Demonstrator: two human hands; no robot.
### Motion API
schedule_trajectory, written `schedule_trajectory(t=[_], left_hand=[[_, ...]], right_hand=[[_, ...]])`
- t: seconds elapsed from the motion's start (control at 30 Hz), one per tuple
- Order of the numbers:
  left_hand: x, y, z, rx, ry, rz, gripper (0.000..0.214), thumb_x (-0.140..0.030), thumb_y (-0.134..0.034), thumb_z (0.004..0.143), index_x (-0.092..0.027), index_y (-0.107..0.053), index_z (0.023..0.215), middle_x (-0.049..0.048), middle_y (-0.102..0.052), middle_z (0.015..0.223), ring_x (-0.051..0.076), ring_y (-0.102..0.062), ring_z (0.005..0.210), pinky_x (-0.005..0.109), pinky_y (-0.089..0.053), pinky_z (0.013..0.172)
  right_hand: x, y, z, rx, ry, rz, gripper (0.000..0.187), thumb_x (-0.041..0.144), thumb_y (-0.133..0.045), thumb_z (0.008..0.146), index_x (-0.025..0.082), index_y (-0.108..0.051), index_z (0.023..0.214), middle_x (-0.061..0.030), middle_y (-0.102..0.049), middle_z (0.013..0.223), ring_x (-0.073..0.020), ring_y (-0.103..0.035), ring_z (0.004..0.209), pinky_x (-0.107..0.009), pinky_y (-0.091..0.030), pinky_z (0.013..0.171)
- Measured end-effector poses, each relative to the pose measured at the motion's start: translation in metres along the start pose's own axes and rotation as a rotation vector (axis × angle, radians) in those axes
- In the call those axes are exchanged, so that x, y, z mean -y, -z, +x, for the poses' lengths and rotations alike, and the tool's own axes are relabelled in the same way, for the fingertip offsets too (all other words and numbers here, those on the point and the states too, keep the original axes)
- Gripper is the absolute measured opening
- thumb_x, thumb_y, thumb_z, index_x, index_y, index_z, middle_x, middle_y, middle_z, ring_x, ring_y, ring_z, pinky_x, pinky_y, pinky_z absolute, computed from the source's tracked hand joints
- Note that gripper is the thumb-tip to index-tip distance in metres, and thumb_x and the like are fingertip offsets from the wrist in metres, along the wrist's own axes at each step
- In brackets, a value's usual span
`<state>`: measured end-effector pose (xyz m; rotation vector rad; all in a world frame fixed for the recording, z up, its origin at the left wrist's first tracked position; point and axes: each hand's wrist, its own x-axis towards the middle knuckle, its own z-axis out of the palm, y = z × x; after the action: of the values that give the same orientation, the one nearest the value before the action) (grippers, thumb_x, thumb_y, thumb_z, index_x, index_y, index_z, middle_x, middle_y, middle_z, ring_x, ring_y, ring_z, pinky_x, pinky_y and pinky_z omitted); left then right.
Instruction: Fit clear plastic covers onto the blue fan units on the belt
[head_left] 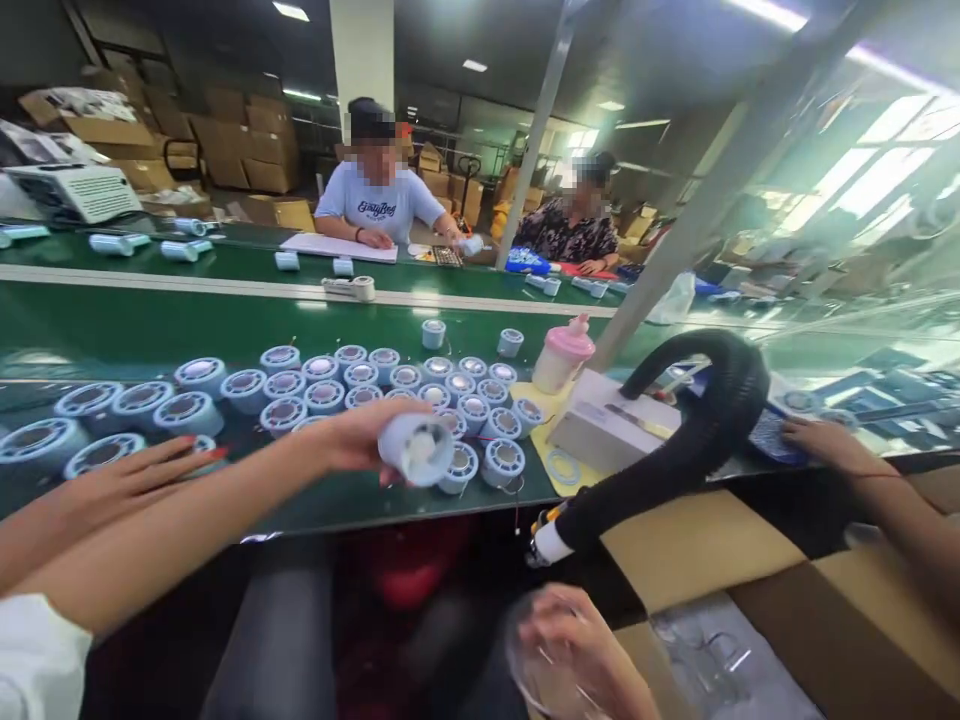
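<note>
My left hand (352, 440) reaches in from the lower left, fingers closed around a light-blue round fan head (420, 450) with pale blades inside. It is held above the near edge of the green work surface (360, 508). Just behind and beside it stand many similar fan heads (503, 458), several with thin wires hanging out. Low in the view, my right hand (570, 630) is closed on a clear round plastic cover (536, 660), slightly blurred. Close to its right lies an open cardboard box (697, 550) with clear plastic pieces (705, 650) inside.
A thick black hose (660, 450) arches between my hands. Behind it are a white box (607, 420) and a pink-lidded bottle (562, 355). A neighbour's hand (142, 475) rests at left, another's (825, 440) at right. Two people (382, 200) work across the belt.
</note>
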<state>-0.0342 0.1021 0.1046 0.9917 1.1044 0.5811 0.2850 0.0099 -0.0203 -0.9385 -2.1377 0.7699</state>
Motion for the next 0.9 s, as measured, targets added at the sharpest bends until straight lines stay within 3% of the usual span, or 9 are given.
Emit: schedule_trajectory(t=[0.1, 0.17, 0.23, 0.3, 0.37, 0.53, 0.7, 0.8, 0.9], left_hand=[[0.059, -0.032, -0.028, 0.131, -0.002, 0.060, 0.037, -0.051, -0.057, 0.076, -0.016, -0.063, 0.088, 0.0026, -0.059, 0.071, 0.011, -0.048, 0.047, 0.019, -0.032, 0.031], [0.082, -0.048, -0.041, 0.183, -0.050, 0.241, 0.032, -0.045, -0.052, 0.083, -0.016, -0.065, 0.088, 0.0021, -0.060, 0.075, 0.011, -0.050, 0.053, 0.021, -0.040, 0.040], [0.094, -0.059, -0.050, 0.166, -0.152, 0.493, 0.026, -0.036, -0.049, 0.087, -0.017, -0.067, 0.089, 0.0032, -0.063, 0.084, 0.014, -0.057, 0.070, 0.025, -0.049, 0.063], [0.098, -0.067, -0.054, 0.066, -0.260, 0.735, 0.023, -0.030, -0.049, 0.088, -0.018, -0.068, 0.092, 0.0046, -0.064, 0.097, 0.018, -0.059, 0.088, 0.029, -0.047, 0.082], [0.100, -0.072, -0.055, -0.036, -0.313, 0.874, 0.022, -0.028, -0.049, 0.089, -0.020, -0.069, 0.095, 0.0046, -0.063, 0.100, 0.020, -0.059, 0.092, 0.031, -0.044, 0.084], [0.109, -0.076, -0.042, -0.135, -0.457, 0.718, 0.029, -0.031, -0.068, 0.079, -0.020, -0.064, 0.106, 0.0044, -0.064, 0.105, 0.020, -0.059, 0.095, 0.029, -0.046, 0.083], [0.134, -0.074, -0.024, -0.071, -0.588, 0.644, 0.065, -0.046, -0.085, 0.057, -0.023, -0.067, 0.114, 0.0081, -0.057, 0.106, 0.024, -0.058, 0.098, 0.037, -0.049, 0.088], [0.145, -0.072, -0.019, 0.006, -0.587, 0.594, 0.064, -0.043, -0.086, 0.057, -0.026, -0.066, 0.116, 0.0119, -0.051, 0.127, 0.030, -0.052, 0.119, 0.043, -0.048, 0.097], [0.149, -0.072, -0.019, 0.111, -0.469, 0.418, 0.066, -0.035, -0.082, 0.066, -0.026, -0.058, 0.126, 0.0116, -0.052, 0.134, 0.029, -0.052, 0.123, 0.040, -0.051, 0.095]], right_hand=[[0.041, -0.023, 0.018, 0.005, 0.143, -0.118, 0.051, 0.033, -0.057, 0.088, 0.030, -0.048, 0.137, -0.0140, -0.049, 0.125, -0.0301, -0.060, 0.109, -0.040, -0.058, 0.083], [0.062, -0.032, 0.028, -0.052, 0.193, -0.316, 0.054, 0.024, -0.057, 0.087, 0.030, -0.047, 0.139, -0.0151, -0.046, 0.124, -0.0308, -0.058, 0.108, -0.045, -0.057, 0.084], [0.071, -0.038, 0.035, -0.075, 0.186, -0.466, 0.050, 0.018, -0.056, 0.085, 0.028, -0.053, 0.134, -0.0170, -0.045, 0.128, -0.0318, -0.056, 0.106, -0.047, -0.058, 0.080], [0.071, -0.042, 0.038, -0.025, 0.150, -0.535, 0.043, 0.013, -0.057, 0.082, 0.025, -0.062, 0.123, -0.0173, -0.045, 0.133, -0.0327, -0.054, 0.105, -0.049, -0.057, 0.079], [0.066, -0.043, 0.035, 0.054, 0.114, -0.538, 0.034, 0.007, -0.059, 0.077, 0.024, -0.070, 0.104, -0.0151, -0.050, 0.133, -0.0335, -0.054, 0.106, -0.050, -0.056, 0.080], [0.061, -0.034, 0.024, 0.141, -0.120, -0.098, 0.004, 0.021, -0.069, 0.079, 0.021, -0.067, 0.083, -0.0100, -0.058, 0.122, -0.0244, -0.060, 0.105, -0.038, -0.054, 0.086], [0.064, -0.024, 0.022, -0.022, -0.342, 0.234, 0.026, 0.030, -0.058, 0.086, 0.019, -0.062, 0.063, -0.0096, -0.065, 0.102, -0.0195, -0.065, 0.091, -0.028, -0.054, 0.070], [0.061, -0.022, 0.024, -0.114, -0.468, 0.362, 0.032, 0.034, -0.068, 0.076, 0.018, -0.057, 0.051, -0.0088, -0.068, 0.092, -0.0203, -0.065, 0.086, -0.026, -0.054, 0.062], [0.056, -0.022, 0.027, -0.140, -0.582, 0.523, 0.036, 0.040, -0.072, 0.072, 0.018, -0.058, 0.048, -0.0092, -0.070, 0.091, -0.0217, -0.066, 0.087, -0.028, -0.056, 0.060]])
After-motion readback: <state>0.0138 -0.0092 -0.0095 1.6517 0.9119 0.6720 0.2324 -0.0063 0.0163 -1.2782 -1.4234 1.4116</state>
